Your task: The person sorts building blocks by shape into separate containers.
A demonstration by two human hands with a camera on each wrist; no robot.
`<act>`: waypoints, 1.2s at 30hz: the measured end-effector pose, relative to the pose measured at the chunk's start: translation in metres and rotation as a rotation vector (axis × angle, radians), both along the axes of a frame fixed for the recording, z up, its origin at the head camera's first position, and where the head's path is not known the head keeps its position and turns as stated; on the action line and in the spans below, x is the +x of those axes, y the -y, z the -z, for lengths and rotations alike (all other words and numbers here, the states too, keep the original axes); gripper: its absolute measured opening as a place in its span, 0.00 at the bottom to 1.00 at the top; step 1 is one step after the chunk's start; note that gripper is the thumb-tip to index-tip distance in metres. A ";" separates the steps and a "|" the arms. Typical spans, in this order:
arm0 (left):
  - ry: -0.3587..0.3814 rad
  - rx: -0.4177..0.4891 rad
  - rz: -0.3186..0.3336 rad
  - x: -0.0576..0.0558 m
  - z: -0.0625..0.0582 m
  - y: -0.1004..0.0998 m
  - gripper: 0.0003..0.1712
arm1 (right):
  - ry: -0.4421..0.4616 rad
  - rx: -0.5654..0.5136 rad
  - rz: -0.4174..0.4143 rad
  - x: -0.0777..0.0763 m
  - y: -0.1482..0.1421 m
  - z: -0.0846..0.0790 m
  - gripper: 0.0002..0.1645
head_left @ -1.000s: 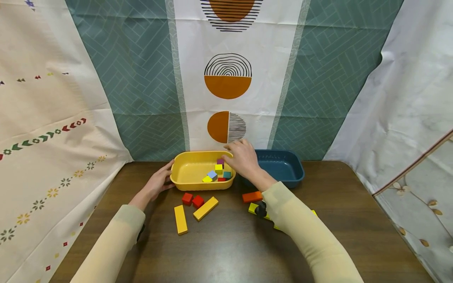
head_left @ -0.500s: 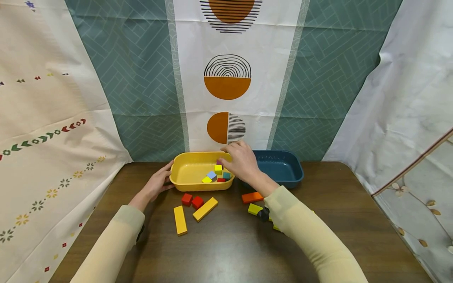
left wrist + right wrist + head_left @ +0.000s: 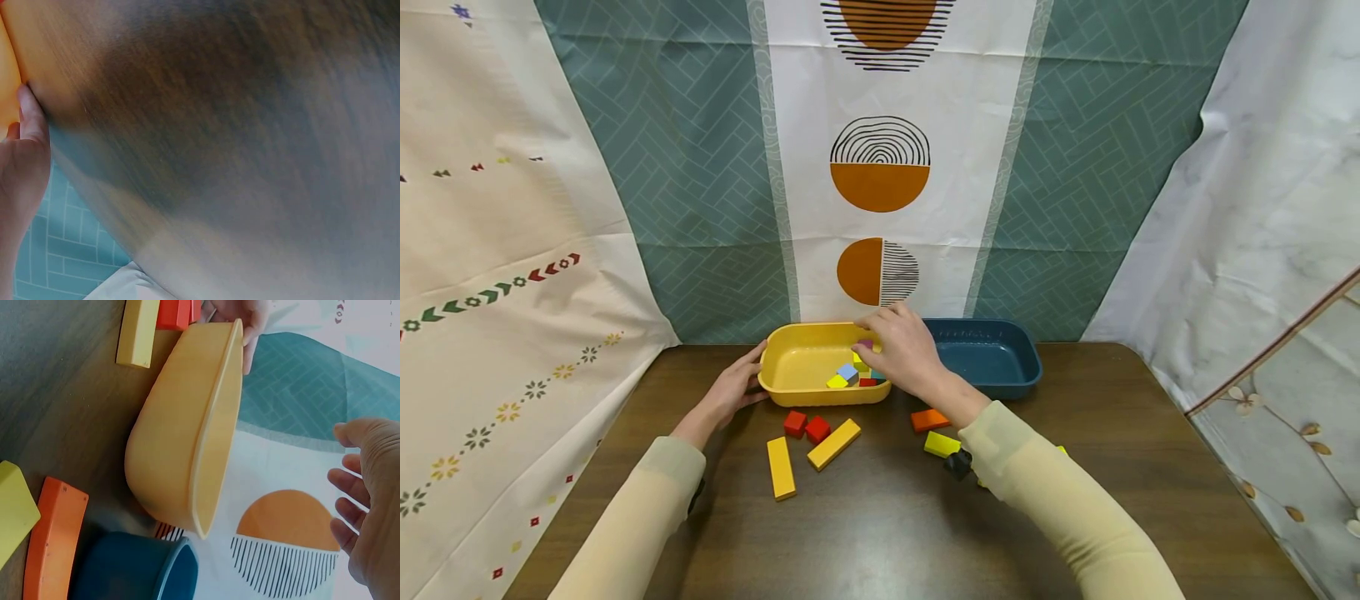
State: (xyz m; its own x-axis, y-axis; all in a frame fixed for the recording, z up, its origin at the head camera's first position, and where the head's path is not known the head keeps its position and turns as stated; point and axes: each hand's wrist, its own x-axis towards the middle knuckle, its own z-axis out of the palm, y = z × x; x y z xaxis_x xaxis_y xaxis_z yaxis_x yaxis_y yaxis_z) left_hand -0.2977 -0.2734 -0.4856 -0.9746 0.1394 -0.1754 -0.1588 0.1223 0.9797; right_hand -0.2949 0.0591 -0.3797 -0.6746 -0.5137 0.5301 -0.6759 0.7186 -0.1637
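My right hand (image 3: 904, 350) hovers over the right end of a yellow plastic tub (image 3: 797, 367). In the right wrist view its fingers are loosely bent above the rim, with nothing between them. At the tub's left end, my left hand (image 3: 733, 387) rests against the outer wall, its fingers extended. Small coloured blocks lie in the right half of the tub: a light blue one (image 3: 847, 372), a yellow one (image 3: 837, 382), a red one (image 3: 868, 382) and a purple one (image 3: 867, 343). The right hand partly hides others.
A dark blue tub (image 3: 988, 362) stands to the right of the yellow one. In front lie red cubes (image 3: 795, 423) and two orange-yellow bars (image 3: 781, 469). An orange block (image 3: 929, 420) and yellow blocks (image 3: 942, 444) lie near the right forearm. A patterned cloth (image 3: 880, 183) hangs behind.
My right hand has moved slightly left over the yellow tub and now covers more of the blocks at its right end. The left hand keeps its place on the tub.
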 end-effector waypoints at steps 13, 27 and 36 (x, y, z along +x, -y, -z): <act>0.008 0.012 0.004 0.001 -0.002 0.000 0.34 | 0.010 0.001 -0.009 0.012 0.005 0.005 0.22; -0.008 -0.017 0.005 0.001 0.000 0.000 0.34 | 0.021 -0.049 -0.073 0.027 0.010 0.015 0.21; -0.014 -0.026 0.015 0.001 0.000 0.000 0.34 | -0.018 -0.081 -0.129 0.036 0.016 0.024 0.22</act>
State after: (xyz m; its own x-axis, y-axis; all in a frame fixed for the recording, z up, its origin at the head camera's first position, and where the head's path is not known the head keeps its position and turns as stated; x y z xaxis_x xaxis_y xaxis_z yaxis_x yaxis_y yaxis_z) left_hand -0.2964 -0.2735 -0.4853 -0.9749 0.1493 -0.1653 -0.1430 0.1497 0.9783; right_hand -0.2587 0.0431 -0.4038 -0.5955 -0.5508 0.5848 -0.7653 0.6104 -0.2044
